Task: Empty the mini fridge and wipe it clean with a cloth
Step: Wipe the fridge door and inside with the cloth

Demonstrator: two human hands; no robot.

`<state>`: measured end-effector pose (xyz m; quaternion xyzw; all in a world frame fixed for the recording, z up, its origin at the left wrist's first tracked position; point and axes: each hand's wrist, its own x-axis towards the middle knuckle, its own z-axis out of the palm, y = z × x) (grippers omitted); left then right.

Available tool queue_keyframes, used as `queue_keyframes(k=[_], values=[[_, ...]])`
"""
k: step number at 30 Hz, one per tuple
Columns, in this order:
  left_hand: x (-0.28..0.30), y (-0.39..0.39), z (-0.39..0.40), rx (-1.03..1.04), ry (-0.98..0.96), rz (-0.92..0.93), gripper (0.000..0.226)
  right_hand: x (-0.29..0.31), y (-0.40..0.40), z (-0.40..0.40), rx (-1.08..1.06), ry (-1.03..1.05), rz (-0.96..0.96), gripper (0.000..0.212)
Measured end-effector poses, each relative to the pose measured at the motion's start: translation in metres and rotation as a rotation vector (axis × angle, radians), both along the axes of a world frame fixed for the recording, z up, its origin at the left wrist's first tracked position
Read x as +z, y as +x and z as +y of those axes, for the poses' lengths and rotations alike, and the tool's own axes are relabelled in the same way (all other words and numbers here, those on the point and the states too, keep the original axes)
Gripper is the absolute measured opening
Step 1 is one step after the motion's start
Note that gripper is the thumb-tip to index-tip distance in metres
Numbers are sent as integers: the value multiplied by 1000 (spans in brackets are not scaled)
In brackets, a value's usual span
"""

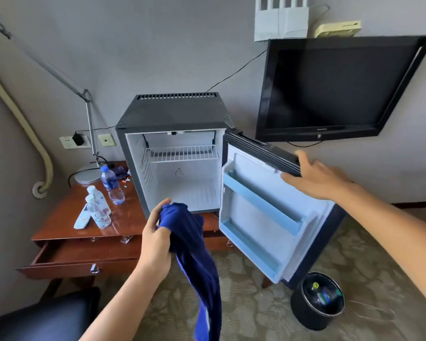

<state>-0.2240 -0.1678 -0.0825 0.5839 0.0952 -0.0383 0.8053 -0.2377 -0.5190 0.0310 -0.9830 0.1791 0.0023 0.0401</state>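
Left hand [155,232] gripping cloth [194,254], hanging lengthwise; right hand [315,178], seemingly relaxed, on door [263,205] edge; mini fridge [172,119] open nearward.

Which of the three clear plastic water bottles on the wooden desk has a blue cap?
The tallest clear plastic water bottle, standing farthest back, nearest the lamp base. It has a blue cap and blue label; the two nearer ones have white caps.

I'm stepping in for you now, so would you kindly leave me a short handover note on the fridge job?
Left hand grips the blue cloth before the mini fridge.
Right hand rests open on the top edge of the fridge door, swung wide.
Done: cavity and door shelves look empty; three water bottles stand on the desk.
Left: wipe walls, wire shelf, floor, door shelves.
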Motion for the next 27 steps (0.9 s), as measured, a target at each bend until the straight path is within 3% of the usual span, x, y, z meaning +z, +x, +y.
queue_keyframes(k=[6, 10, 13, 21, 27], values=[[-10, -27, 3, 6, 108, 80, 69, -11, -12, 30, 250, -64, 99, 68], [-8, -50, 14, -17, 172, 76, 71, -4, -10, 60, 234, 36, 233, 99], [-13, -66, 21, -37, 197, 78, 78, 1, -13, 90, 246, 146, 286, 102], [-27, -106, 83, -2, 256, 11, 77, -9, -5, 205, 292, 433, 123, 98], [-32, -131, 121, -19, 357, -82, 79, -10, 18, 262, 219, 433, 45, 93]])
